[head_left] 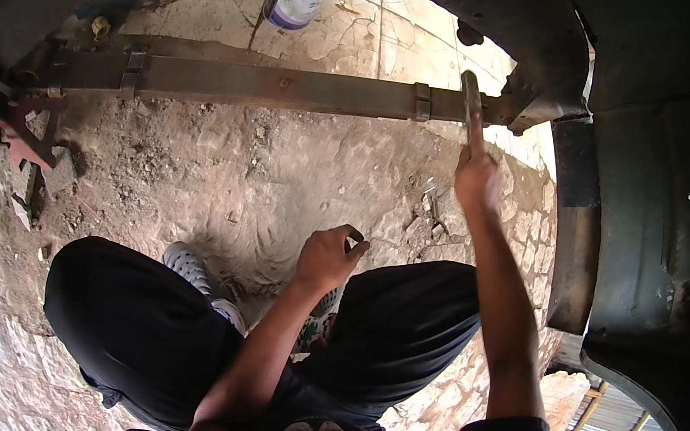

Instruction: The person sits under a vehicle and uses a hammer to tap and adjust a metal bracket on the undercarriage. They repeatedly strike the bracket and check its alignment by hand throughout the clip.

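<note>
My right hand [479, 181] grips a narrow, round-ended tool [471, 100] in its fist. The tool's end points up over the right end of a long leaf spring [284, 87], a rusty brown bar with metal clips around it; I cannot tell whether they touch. Above my right knee my left hand [329, 260] is closed, thumb toward the curled fingers. A dark spot shows between them, and whether it is a small thing or a gap is unclear. The head of the tool, if any, is not plain to see.
Beyond the spring stands an open paint can [296, 0] on pale tiles. A reddish metal stand [26, 131] is at the left end, beside broken stones [54, 169]. Dark vehicle bodywork [664, 194] closes off the right side. Rubble lies on the dirt floor [193, 146].
</note>
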Demonstrator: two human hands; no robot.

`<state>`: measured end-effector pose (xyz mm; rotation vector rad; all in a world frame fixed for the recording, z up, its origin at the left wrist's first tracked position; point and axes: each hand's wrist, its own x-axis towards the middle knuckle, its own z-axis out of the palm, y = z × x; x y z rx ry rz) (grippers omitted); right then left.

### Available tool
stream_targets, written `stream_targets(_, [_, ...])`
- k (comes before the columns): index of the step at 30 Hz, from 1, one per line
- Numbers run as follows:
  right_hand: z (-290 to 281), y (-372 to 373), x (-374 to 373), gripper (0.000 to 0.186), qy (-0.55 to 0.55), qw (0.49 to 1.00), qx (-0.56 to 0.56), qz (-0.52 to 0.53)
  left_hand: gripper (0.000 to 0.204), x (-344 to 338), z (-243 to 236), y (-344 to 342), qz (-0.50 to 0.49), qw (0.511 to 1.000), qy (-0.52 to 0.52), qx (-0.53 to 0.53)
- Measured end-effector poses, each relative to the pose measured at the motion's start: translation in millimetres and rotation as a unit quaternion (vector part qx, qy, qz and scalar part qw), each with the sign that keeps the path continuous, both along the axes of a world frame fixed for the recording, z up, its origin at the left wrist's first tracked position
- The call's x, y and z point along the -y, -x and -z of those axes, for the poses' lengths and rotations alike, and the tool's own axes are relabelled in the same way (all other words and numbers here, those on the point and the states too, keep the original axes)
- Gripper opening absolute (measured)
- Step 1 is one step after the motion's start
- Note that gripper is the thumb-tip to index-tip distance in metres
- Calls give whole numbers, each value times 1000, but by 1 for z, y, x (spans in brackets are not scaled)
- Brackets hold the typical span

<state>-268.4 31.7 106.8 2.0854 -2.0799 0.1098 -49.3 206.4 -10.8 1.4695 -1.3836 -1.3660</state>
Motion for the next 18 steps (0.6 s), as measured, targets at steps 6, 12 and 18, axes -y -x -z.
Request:
stream_targets(6, [-7,-5,-3,69,-30,994,92,49,25,9,5,-8,-56,998,-4,-16])
stream_targets(12, [12,-25,51,61,12,989,130,71,26,6,10,-11,-37,999,-21,18])
stream_targets(18, [11,-54,-1,64,-55,979,187,53,27,10,13,-21,-39,999,-9,8])
